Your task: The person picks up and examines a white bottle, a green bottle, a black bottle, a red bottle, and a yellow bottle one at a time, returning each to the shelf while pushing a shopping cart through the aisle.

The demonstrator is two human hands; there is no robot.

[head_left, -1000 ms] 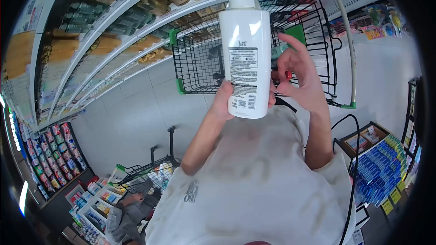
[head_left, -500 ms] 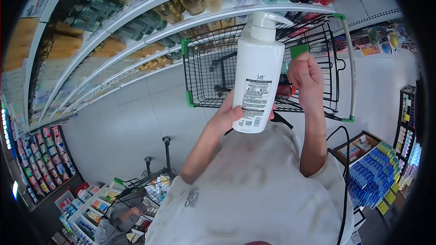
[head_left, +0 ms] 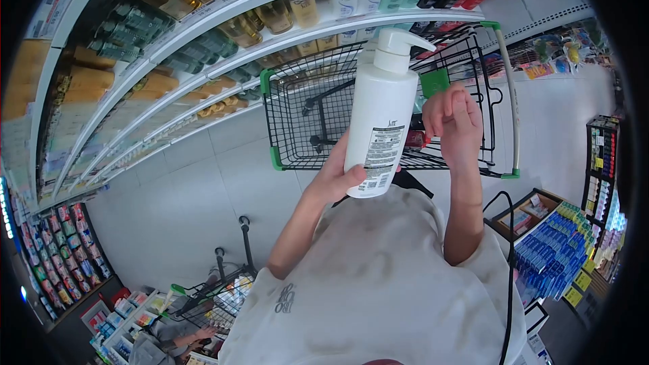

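Note:
A white pump bottle (head_left: 384, 111) stands nearly upright in front of me, its printed back label facing me and its spout pointing right. Around its lower left side wraps my left hand (head_left: 336, 174), the thumb across the front and the other fingers hidden behind. My right hand (head_left: 460, 125) is raised just right of the bottle, apart from it, with its fingers curled in and nothing visible in them. Beyond both hands is a black wire shopping cart (head_left: 287, 118) with green corners. A red item (head_left: 416, 139) shows inside it, partly covered by the bottle.
Shelves of bottles (head_left: 345, 1) curve along the far and left side. Behind me on the left, another person's hand (head_left: 205, 332) is near a second cart (head_left: 203, 290). Blue boxed goods (head_left: 554, 250) are stacked at right. A black cable (head_left: 512, 263) hangs beside my right arm.
The bottle has turned in my left hand, so its label now faces more to the right. My right hand has dropped slightly, fingers still curled. The view has shifted a little.

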